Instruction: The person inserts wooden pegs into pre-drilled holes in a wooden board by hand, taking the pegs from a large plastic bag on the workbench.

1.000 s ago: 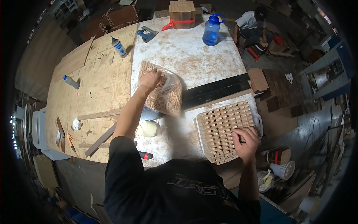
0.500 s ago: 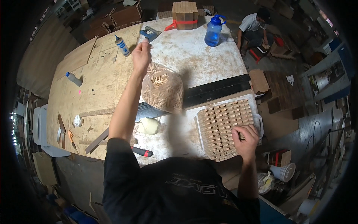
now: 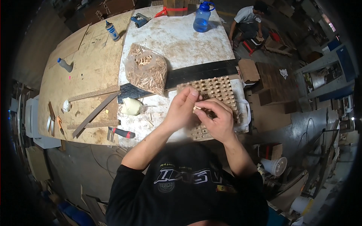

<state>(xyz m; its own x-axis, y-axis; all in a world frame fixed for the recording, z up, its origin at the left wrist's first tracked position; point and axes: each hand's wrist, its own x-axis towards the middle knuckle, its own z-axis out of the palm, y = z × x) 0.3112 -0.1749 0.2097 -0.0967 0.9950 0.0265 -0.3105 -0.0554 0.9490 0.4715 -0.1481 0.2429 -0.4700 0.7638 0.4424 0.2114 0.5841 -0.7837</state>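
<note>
While both hands meet over the wooden blocks (image 3: pixel 199 134), the right hand (image 3: pixel 219 121) pinches one small peg (image 3: pixel 197 108) between thumb and forefinger.

As standing pegs (image 3: pixel 218 81) fill rows of holes, the step in hand looks like peg-setting; the left hand (image 3: pixel 178 108) is curled close beside the right, its thumb and fingertips drawn together, though whether it grasps more pegs cannot be told; the clear bag (image 3: pixel 136 68) of loose pegs lies on the table (image 3: pixel 181 41), beyond the left hand; the next move probably calls for lining the pinched peg up over a free hole.
</note>
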